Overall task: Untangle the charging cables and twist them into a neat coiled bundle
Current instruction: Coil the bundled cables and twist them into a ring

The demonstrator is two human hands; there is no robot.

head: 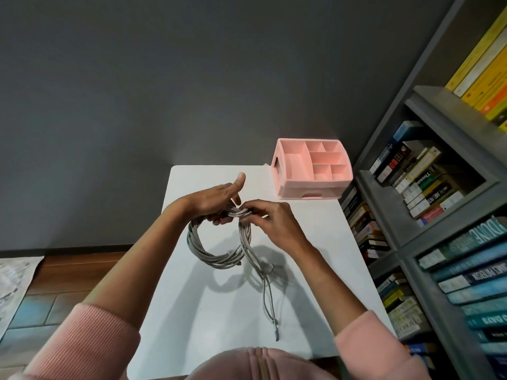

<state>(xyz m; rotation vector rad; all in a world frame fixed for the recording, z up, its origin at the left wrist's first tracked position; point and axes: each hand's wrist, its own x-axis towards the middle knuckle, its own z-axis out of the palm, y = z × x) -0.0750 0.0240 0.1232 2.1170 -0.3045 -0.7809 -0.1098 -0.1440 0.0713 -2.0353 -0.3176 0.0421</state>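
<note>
At twelve o'clock on the coil (219,263) of grey charging cables, the right hand (274,223) has its fingers (256,207) bent and pinching the top strands, right against the left hand (214,200). The left hand's lower fingers (219,219) are curled round the same stretch from the nine o'clock side, with the thumb sticking up free. The coil hangs from these two grips as a fairly even ring. Judging by the shadow beneath it, it is lifted a little off the white worktop (315,256), near the worktop's middle. From about four o'clock on the ring, the loose tails (267,294) run down toward six o'clock and end in a plug (276,331) close to the near edge. The coiling looks mostly done, and the step in hand seems to be securing the top. To do it well, the left hand should clamp all the turns together so none slips out. The right hand can then draw the tails up and wind them snugly round the gathered section, each wrap beside the last, without kinking the plug ends. A loose clamp could let the ring spring apart. A pink organiser (312,185) sits at one o'clock on the worktop, well apart, and a bookshelf (406,237) stands at three o'clock.
</note>
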